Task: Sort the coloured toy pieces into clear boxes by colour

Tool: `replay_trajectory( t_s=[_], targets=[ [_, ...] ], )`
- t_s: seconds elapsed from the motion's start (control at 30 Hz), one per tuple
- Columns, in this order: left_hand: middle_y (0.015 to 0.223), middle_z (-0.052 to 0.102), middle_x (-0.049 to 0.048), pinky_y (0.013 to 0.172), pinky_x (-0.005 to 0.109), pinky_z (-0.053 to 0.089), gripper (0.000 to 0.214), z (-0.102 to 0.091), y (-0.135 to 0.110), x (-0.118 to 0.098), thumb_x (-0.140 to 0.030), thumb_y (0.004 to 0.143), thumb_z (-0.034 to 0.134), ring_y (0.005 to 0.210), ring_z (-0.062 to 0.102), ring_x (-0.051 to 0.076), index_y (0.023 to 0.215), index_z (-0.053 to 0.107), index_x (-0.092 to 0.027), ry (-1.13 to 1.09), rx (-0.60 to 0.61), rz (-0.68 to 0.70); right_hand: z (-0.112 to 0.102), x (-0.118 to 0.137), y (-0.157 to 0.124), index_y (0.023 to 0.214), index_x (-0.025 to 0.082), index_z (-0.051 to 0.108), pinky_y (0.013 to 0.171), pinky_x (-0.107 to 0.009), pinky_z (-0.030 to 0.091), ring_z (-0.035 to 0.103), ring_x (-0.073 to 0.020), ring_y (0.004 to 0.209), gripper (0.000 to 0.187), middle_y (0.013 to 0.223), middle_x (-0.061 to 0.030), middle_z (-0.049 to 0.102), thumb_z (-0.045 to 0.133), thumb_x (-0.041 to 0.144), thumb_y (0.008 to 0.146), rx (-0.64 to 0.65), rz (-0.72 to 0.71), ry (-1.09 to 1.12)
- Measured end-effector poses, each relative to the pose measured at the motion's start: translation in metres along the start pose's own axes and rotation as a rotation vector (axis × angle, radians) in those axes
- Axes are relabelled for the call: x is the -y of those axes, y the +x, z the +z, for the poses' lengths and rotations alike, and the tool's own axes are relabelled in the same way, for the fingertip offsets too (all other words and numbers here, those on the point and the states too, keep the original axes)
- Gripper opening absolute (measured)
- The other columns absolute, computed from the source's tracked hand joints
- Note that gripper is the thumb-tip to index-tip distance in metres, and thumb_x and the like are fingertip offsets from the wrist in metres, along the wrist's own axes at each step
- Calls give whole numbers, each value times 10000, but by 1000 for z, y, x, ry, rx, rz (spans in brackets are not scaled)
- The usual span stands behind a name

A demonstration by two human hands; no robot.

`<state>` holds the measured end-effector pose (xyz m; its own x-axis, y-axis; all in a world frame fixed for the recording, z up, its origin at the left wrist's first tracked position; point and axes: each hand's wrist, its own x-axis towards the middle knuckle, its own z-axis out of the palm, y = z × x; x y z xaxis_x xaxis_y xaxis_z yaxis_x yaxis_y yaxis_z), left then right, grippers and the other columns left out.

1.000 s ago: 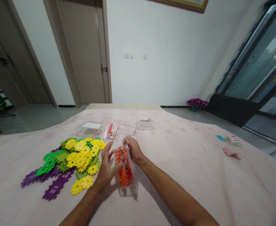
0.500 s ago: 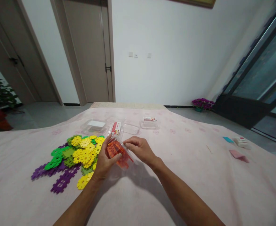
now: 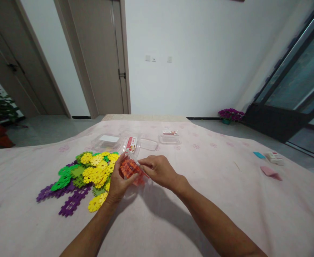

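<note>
A clear plastic box (image 3: 132, 157) full of orange-red toy pieces (image 3: 128, 167) is tilted between my hands above the cloth. My left hand (image 3: 118, 184) wraps its near left side, thumb across the front and fingers behind. On the box's right edge, my right hand (image 3: 159, 171) is closed with its fingers bent, gripping the rim; its fingertips are partly hidden. To the left lies a heap of yellow snowflake-shaped plastic pieces (image 3: 96, 175), with green pieces (image 3: 63, 178) and purple pieces (image 3: 75, 201) among them.
Behind my hands stand a clear box with a white label (image 3: 110, 138), a box with a red label (image 3: 131, 144), an open clear tray (image 3: 148, 144) and another clear box (image 3: 170, 139). At right lie a pink cloth (image 3: 270, 172), a blue piece (image 3: 259, 155) and a white packet (image 3: 274, 157).
My right hand has shifted slightly down along the box's right edge, its fingers curling more over it. My left hand keeps its hold. The camera view has tilted a little.
</note>
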<state>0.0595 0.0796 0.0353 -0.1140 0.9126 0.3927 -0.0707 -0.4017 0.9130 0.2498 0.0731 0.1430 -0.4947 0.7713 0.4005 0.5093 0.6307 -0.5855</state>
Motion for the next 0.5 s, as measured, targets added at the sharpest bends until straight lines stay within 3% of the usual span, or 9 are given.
replay_trajectory(
  t_s=[0.2,0.33,0.5],
  targets=[
    [1212,673,46,871,260,530,751,1,5,-2,-302,678,849,1003,669,165,1369,555,-281,-444,-213,-212,8,-43,-7,1076,207,770,813,-320,556,713,-193,893,261,1014,-50,774,680,310,853,53,154,452],
    [1106,721,7,840,244,538,505,2,8,-3,-328,697,838,938,679,144,1169,682,-238,-625,-275,-283,7,-60,-31,1126,216,751,889,-352,538,698,-210,983,353,1090,-75,756,761,363,805,47,90,399],
    [1005,748,11,817,258,569,244,7,10,-3,-243,794,752,886,692,144,1028,719,-182,-757,-380,-414,12,-60,-47,1049,207,771,797,-295,556,721,-180,858,220,963,-77,775,652,338,918,-129,-68,236]
  ],
)
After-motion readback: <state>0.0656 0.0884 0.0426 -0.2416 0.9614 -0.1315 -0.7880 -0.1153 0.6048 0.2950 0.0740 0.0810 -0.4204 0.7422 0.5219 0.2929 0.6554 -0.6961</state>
